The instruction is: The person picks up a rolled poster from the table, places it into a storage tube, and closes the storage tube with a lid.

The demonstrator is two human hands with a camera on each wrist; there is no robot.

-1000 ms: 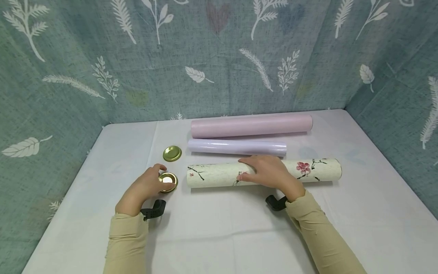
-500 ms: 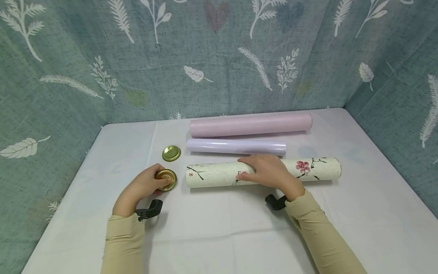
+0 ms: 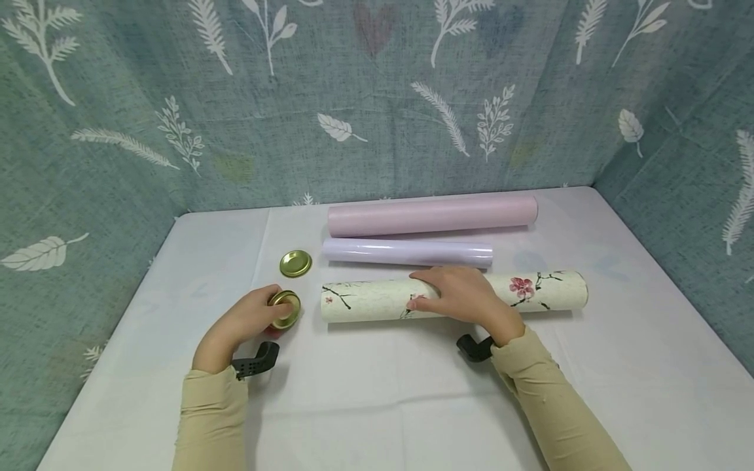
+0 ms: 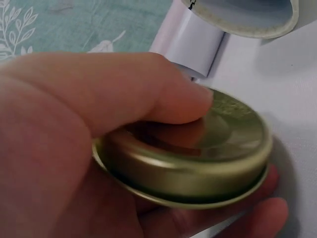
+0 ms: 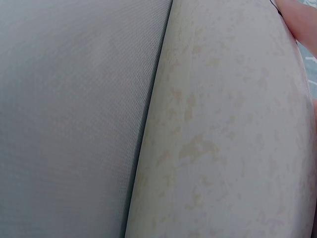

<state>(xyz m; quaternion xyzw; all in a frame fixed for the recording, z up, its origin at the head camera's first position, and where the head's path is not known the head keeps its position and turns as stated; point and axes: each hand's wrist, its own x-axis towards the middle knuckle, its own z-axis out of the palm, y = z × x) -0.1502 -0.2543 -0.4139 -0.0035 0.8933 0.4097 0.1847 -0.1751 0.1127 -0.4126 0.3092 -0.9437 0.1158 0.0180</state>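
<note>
The person's left grip [image 3: 247, 316] pinched a gold lid [image 3: 292, 303], the thumb [image 4: 183, 101] pressed onto its upper face and fingers [image 4: 265, 215] reaching beneath it. The lid was tilted and held just above the table [image 3: 365, 425], near the left end of the floral roll [image 3: 365, 302] but apart from it. Beyond that grip, toward the far side, a second lid [image 3: 296, 263] lay flat, its raised rim showing all round. The right grip [image 3: 462, 294] held the floral roll from above near its middle, thumb on the near face and the index finger along the far upper edge; the other fingers were hidden. The floral roll lay lengthwise across the table, cream with dark twigs and red blossoms, and its left end showed hollow in the left wrist view. The right wrist view was mostly filled by its pale, tan-mottled surface, with digits only at the right edge. Behind it lay a thinner, glossy lilac roll [image 3: 406, 252], and behind that a thicker pink roll [image 3: 432, 216], close to the lilac one at the left and further from it at the right. Black mounts [image 3: 259, 362] showed at both wrists, below beige sleeves [image 3: 212, 418]. A green-blue curtain [image 3: 377, 131] printed with white leaves stood behind the table.
</note>
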